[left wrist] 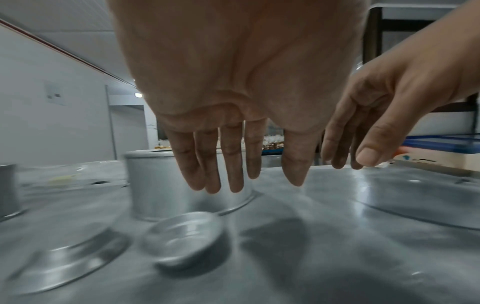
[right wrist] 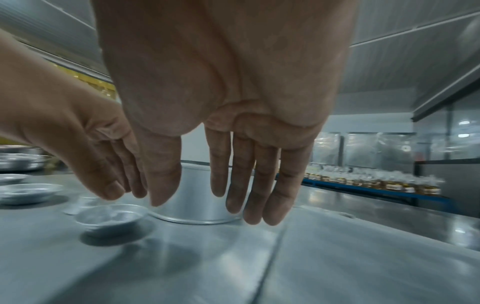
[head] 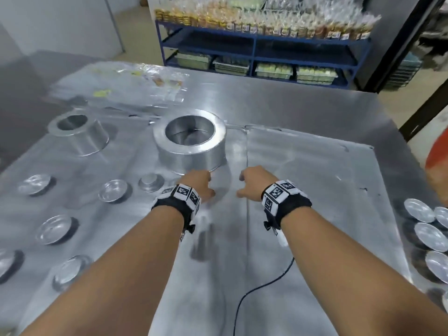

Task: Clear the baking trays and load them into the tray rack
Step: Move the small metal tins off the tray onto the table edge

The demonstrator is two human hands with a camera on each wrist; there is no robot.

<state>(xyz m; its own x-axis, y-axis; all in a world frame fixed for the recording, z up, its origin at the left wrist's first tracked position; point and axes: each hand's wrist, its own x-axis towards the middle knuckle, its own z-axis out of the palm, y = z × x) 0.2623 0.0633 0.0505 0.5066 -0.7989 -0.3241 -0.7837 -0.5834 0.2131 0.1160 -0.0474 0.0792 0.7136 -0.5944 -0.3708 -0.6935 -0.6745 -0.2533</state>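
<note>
Both hands hover empty, fingers loose and straight, just near of the big round tin (head: 191, 141). Left hand (head: 197, 184) and right hand (head: 254, 181) sit side by side above the baking tray (head: 145, 238).

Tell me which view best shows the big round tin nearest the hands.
Head view: the big round tin shows whole, open top and wall, unobstructed. The left wrist view shows only its side wall behind fingers; the right wrist view shows a strip of wall and its base rim.
</note>
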